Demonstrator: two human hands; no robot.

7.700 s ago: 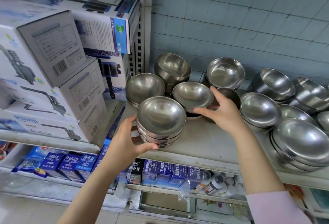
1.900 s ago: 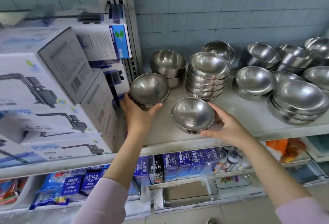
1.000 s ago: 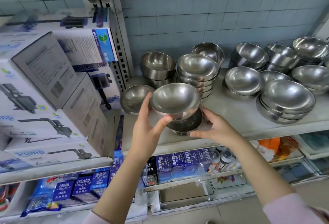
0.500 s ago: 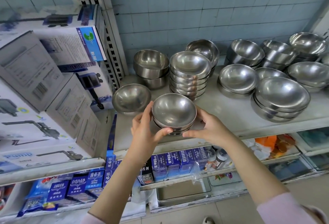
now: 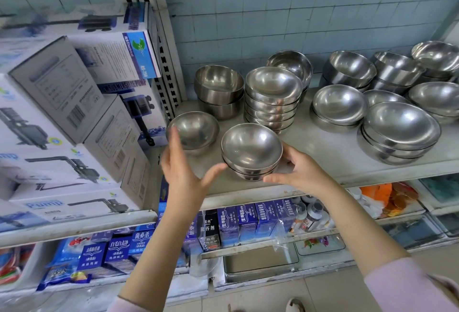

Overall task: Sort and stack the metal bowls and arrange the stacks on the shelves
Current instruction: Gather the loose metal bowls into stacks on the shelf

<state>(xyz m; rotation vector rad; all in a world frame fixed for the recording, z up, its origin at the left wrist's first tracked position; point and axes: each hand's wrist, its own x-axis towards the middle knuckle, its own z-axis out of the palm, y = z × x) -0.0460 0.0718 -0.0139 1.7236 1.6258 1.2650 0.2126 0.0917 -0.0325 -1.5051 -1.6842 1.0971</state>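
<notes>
Two nested metal bowls stand near the front of the white shelf. My right hand curls round their right side, fingers behind and thumb under the front. My left hand is open just left of them, fingers spread, its thumb close to the stack's lower left. Behind its fingers sits a single bowl. Further back are a tall stack of small bowls and two deeper bowls.
Wider bowl stacks fill the shelf's right half. White pump boxes stand on the left beside a slotted upright. Blue cartons and small bottles line the shelf below.
My left hand carried a bowl over and set it into the bowl by my right hand. It has now let go and drawn back to the left, open.
</notes>
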